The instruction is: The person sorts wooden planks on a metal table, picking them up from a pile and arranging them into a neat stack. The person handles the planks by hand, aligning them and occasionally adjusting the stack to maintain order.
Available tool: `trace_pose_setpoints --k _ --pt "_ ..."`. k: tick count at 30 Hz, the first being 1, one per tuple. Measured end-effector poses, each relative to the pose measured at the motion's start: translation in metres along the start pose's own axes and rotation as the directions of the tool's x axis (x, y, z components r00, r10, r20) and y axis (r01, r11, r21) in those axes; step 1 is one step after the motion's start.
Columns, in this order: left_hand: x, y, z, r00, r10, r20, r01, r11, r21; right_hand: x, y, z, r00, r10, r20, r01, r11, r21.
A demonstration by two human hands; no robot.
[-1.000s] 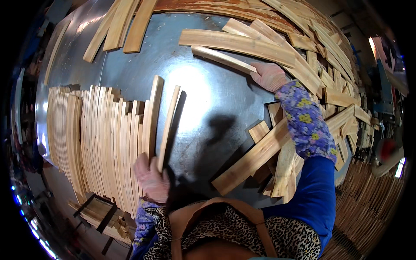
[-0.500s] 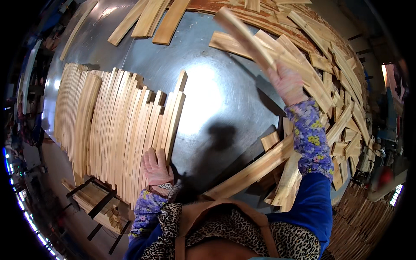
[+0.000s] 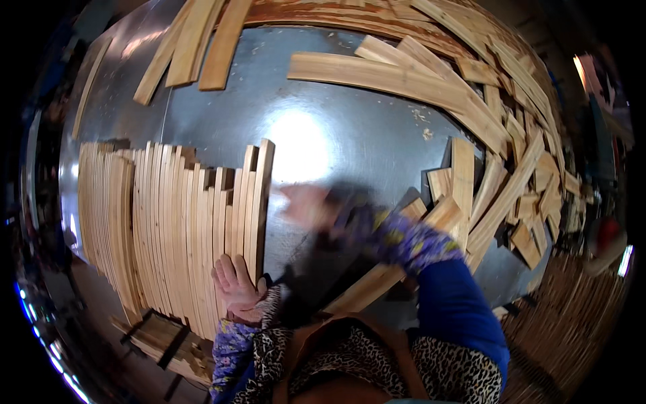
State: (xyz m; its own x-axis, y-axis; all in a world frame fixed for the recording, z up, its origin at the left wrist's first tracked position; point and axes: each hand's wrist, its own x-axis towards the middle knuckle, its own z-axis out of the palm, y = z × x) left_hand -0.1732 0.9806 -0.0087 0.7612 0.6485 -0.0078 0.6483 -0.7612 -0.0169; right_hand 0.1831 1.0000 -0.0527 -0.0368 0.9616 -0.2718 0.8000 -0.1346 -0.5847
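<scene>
Head-worn fisheye view facing down at a nearby metal table [image 3: 202, 124], the wearer's chest [image 3: 350, 353] at six o'clock.

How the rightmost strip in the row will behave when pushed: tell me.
The rightmost strip should stay stiff, since it looks like straight, solid wood. It may slide fairly easily, as the tabletop looks smooth and glossy. Pushed rightward, it might tip: it looks narrow, with the row beside it only on its left.

Left hand [image 3: 239, 288] flat, right hand [image 3: 309, 207] blurred
</scene>
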Motion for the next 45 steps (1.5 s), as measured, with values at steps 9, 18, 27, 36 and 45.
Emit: trace_pose_setpoints --k 9,18,27,36,45 --pt "-0.007 0.002 0.01 0.997 -0.07 0.023 0.07 0.998 0.002 -0.012 0.169 -0.245 0.818 0.347 -0.459 -0.481 0.849 -0.216" --pt "-0.01 -0.012 0.053 0.988 -0.116 -0.101 0.134 0.973 0.189 0.196 0.053 -0.268 0.737 0.535 -0.414 -0.283 0.8 0.529" --pt "-0.009 0.006 0.026 0.989 -0.047 -0.141 0.086 0.954 0.286 -0.1 0.259 -0.209 0.574 0.623 -0.531 -0.8 0.565 -0.203" --pt "0.008 0.013 0.001 0.994 -0.073 -0.08 0.08 0.993 0.089 -0.007 0.165 -0.287 0.678 0.648 -0.347 -0.622 0.757 0.199" --pt "0.015 0.009 -0.012 0.999 -0.007 -0.054 0.003 0.997 -0.077 0.108 0.156 -0.265 0.727 0.538 -0.427 -0.4 0.837 0.374"
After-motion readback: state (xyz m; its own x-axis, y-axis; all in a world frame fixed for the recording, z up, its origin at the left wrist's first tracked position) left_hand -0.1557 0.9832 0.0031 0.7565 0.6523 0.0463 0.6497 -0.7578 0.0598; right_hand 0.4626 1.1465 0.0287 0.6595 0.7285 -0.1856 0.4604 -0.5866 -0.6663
